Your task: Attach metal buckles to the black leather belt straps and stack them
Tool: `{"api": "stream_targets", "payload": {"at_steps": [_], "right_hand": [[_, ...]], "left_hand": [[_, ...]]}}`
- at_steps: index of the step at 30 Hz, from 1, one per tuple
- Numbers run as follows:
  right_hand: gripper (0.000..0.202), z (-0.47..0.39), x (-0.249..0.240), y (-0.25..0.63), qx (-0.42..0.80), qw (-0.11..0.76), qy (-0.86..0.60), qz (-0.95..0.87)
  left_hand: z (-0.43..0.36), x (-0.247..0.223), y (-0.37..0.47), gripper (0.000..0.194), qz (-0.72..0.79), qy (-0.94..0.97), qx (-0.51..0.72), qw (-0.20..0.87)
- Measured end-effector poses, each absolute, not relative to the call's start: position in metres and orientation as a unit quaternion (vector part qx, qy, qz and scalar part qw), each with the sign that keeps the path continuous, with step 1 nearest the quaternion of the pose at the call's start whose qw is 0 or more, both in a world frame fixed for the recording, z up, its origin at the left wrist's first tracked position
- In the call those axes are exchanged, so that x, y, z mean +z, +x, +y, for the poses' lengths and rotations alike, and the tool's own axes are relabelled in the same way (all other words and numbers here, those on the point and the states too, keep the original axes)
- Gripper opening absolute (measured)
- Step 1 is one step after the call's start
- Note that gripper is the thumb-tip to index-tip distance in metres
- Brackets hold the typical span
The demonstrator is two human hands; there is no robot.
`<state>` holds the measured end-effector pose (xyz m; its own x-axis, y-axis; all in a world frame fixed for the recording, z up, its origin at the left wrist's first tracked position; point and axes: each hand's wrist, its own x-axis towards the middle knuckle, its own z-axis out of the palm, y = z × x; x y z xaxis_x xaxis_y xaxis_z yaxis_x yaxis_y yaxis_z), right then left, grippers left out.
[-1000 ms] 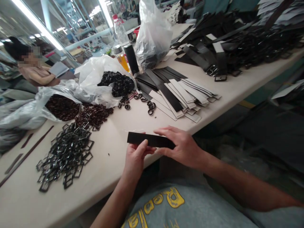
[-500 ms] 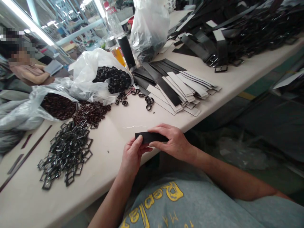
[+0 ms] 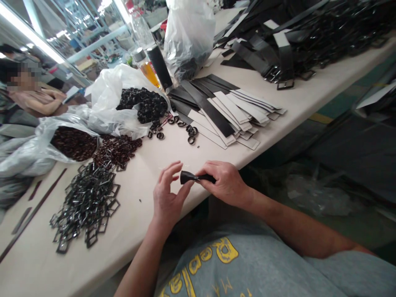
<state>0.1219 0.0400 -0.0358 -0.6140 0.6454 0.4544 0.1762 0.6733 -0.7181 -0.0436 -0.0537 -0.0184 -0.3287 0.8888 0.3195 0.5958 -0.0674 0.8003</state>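
Observation:
A short black strap (image 3: 187, 177), folded over into a loop at its left end, is held over the table's front edge. My right hand (image 3: 229, 181) is closed around its right part, with thumb and fingers pinching it. My left hand (image 3: 168, 196) is at the looped end, fingers spread and lifted off. Its thumb reaches along the strap's lower side; whether it touches is hard to tell. Beyond my hands lies a fan of black straps with white backing (image 3: 227, 130). Small black rings (image 3: 192, 135) lie to the left of that fan.
Rectangular black metal buckles (image 3: 85, 204) are heaped on the table (image 3: 123, 231) at left. Behind them are brown pieces (image 3: 117, 150) and a bag of black rings (image 3: 142, 103). Bottles (image 3: 159, 66) stand farther back. Buckled belts (image 3: 284, 62) pile up at far right. A person (image 3: 34, 97) sits at far left.
The strap has turned from flat to edge-on and now shows a loop. My left fingers have let go and spread apart; my right hand has closed further around it.

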Motion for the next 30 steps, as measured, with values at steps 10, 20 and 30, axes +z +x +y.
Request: {"api": "stream_targets", "payload": {"at_steps": [10,20,30], "right_hand": [[0.007,0.043,-0.041,0.128,0.199,0.371,-0.262,-0.868],[0.006,0.070,-0.043,0.148,0.244,0.389,-0.326,-0.826],[0.004,0.075,-0.046,0.151,0.275,0.387,-0.358,-0.804]], "left_hand": [[-0.027,0.000,-0.042,0.011,0.559,0.751,0.350,0.020],[-0.011,0.007,-0.036,0.021,0.533,0.726,0.408,0.148],[0.045,-0.007,-0.067,0.016,0.610,0.693,0.360,0.134]]}}
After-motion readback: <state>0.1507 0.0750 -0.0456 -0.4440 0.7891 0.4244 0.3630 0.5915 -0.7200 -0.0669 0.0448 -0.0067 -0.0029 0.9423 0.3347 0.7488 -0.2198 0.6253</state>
